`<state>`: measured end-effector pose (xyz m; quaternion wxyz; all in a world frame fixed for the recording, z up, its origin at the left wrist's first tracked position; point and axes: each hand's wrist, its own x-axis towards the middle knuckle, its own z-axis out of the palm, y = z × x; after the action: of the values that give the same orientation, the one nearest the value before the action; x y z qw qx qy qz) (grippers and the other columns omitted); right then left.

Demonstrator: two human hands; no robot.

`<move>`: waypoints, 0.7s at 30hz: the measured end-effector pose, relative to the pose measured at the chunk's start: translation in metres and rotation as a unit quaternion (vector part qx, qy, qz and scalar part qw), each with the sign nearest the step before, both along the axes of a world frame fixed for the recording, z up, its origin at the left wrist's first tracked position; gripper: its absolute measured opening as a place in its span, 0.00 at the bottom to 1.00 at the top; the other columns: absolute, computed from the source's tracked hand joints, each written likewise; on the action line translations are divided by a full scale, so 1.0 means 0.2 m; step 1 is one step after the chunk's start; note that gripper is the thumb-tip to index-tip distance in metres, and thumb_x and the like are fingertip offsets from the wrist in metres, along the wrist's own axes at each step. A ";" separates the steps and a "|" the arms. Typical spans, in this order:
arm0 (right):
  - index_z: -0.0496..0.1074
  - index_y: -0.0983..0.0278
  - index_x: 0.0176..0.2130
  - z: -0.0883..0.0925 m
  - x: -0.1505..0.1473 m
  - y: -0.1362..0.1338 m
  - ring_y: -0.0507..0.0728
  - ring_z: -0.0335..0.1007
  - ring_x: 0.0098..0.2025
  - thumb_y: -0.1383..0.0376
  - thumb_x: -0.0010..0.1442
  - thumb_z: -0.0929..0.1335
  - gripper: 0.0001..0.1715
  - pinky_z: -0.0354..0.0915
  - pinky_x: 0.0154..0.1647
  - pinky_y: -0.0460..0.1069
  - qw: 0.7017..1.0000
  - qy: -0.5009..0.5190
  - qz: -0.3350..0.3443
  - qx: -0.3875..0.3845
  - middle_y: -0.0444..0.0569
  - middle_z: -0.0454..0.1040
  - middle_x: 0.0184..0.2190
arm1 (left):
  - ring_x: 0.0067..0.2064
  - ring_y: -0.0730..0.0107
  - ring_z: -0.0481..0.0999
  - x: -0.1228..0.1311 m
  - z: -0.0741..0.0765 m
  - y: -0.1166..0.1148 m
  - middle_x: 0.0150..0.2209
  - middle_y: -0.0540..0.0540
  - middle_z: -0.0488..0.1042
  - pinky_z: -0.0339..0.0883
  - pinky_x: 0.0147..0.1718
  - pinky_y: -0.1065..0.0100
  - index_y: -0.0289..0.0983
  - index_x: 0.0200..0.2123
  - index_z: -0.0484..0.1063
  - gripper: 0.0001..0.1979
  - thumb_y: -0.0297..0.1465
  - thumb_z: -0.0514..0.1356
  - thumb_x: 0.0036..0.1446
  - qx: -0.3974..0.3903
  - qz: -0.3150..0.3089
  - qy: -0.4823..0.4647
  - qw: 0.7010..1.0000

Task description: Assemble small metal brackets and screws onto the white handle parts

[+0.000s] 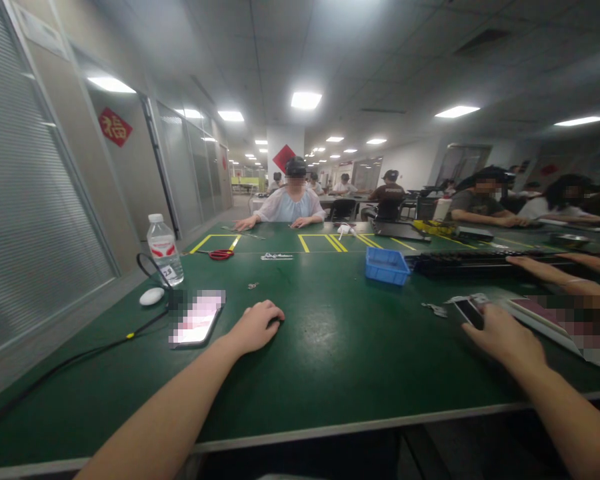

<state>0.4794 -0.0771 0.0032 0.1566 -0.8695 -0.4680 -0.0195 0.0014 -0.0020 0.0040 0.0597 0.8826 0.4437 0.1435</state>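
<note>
My left hand (257, 325) rests palm down on the green table, fingers curled together; a dark spot shows by the thumb, and I cannot make out what is under it. To its left lies a lit smartphone (199, 320), its screen blurred out. On the right, my right hand (507, 337) is closed around a flat dark rectangular object with a pale edge, like a phone (469, 312). Small silvery metal pieces (435, 309) lie just beyond that hand. Another small metal piece (253, 286) sits past my left hand.
A water bottle (165, 252), white mouse-like object (152, 297) and black cable (95, 348) occupy the left. Red-handled scissors (221, 254) and a blue bin (387, 267) stand farther back. A co-worker (295, 200) sits opposite; another person's forearm (555, 277) reaches in from the right, near a keyboard (460, 263).
</note>
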 end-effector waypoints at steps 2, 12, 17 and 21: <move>0.63 0.68 0.42 0.02 -0.03 -0.01 0.65 0.70 0.41 0.58 0.55 0.63 0.19 0.66 0.34 0.53 0.998 -0.058 0.016 -0.025 0.62 0.68 0.42 | 0.47 0.64 0.68 0.00 0.00 0.00 0.43 0.46 0.69 0.62 0.46 0.63 0.41 0.40 0.71 0.11 0.29 0.52 0.56 -0.002 -0.002 0.000 1.000; 0.64 0.66 0.44 0.02 -0.08 0.00 0.63 0.66 0.45 0.64 0.55 0.63 0.16 0.64 0.35 0.51 0.974 -0.178 0.124 -0.060 0.56 0.66 0.43 | 0.47 0.62 0.67 0.00 -0.01 0.00 0.43 0.45 0.69 0.61 0.47 0.62 0.41 0.41 0.71 0.11 0.30 0.51 0.57 -0.005 0.000 0.002 1.000; 0.65 0.67 0.47 0.03 -0.08 0.00 0.64 0.67 0.45 0.60 0.56 0.63 0.20 0.65 0.35 0.52 0.990 -0.117 0.073 -0.009 0.58 0.67 0.44 | 0.48 0.62 0.67 0.00 0.00 0.00 0.44 0.45 0.69 0.61 0.47 0.62 0.41 0.41 0.71 0.11 0.30 0.51 0.57 -0.009 0.004 0.001 1.000; 0.68 0.69 0.48 0.03 -0.05 0.02 0.63 0.69 0.44 0.57 0.54 0.65 0.25 0.66 0.37 0.51 0.995 0.086 0.026 0.048 0.58 0.71 0.44 | 0.47 0.62 0.67 0.00 0.00 -0.01 0.43 0.45 0.69 0.61 0.47 0.62 0.41 0.41 0.71 0.12 0.30 0.51 0.57 -0.010 0.007 0.001 1.000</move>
<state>0.4697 -0.0727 0.0095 0.2385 -0.8470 -0.4737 0.0366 0.0014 -0.0035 0.0046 0.0670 0.8789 0.4514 0.1390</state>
